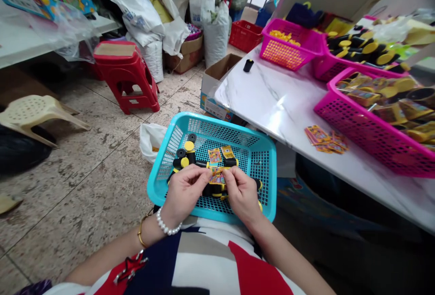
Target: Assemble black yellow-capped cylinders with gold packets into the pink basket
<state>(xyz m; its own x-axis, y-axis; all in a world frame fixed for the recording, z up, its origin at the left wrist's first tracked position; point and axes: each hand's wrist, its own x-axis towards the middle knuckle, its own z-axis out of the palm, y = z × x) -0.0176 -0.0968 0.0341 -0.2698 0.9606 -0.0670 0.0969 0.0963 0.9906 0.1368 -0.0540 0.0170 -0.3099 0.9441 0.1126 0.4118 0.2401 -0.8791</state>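
A small printed sticker [216,176], orange and purple, is stretched between my two hands above a turquoise basket [267,163]. My left hand [185,191] pinches its left end between thumb and finger. At the other end, my right hand [243,191] holds it the same way. Beneath my hands lie several black cylinders with yellow ends, among them a black cylinder [190,157] at the left. Two more printed pieces, one a yellow label [227,152], rest in the basket behind the sticker. My fingers partly hide the cylinders below.
To the right, a marble-patterned table [268,100] carries a stack of printed stickers [326,139], a lone black cylinder [248,65] and pink baskets [360,125] of parts. A red stool [125,77], a cream stool [34,109] and white sacks [217,27] stand on the floor.
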